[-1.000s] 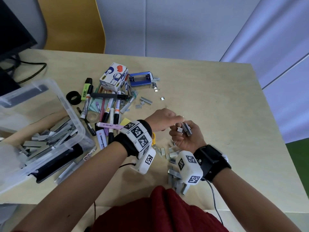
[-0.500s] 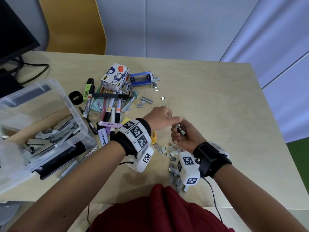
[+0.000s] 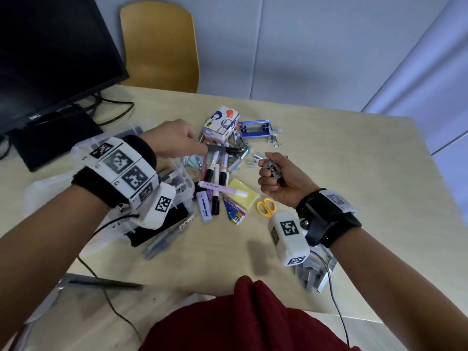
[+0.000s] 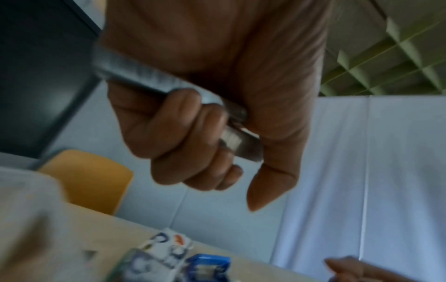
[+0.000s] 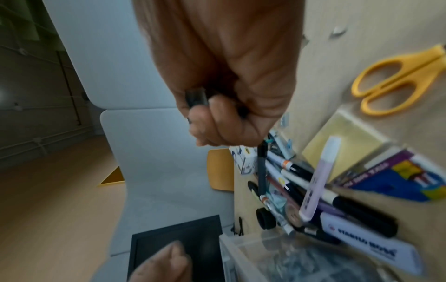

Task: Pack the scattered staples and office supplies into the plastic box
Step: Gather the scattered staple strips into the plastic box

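I am looking down at a light wooden table [image 3: 329, 188] that is filling the middle of the head view. Behind its far edge, at the upper centre of the frame, a yellow chair [image 3: 162, 44] is standing with its back toward me. At the upper left a black monitor [image 3: 50, 51] is sitting on the table, and black cables [image 3: 119, 110] are running from under it. A pale grey-blue wall [image 3: 291, 46] made of panels is filling the upper part of the frame. In the left wrist view a greenish grid ceiling [image 4: 391, 61] is showing at the upper right. In the right wrist view a light wooden floor [image 5: 55, 200] is showing at the lower left. Soft, even light is falling over everything.
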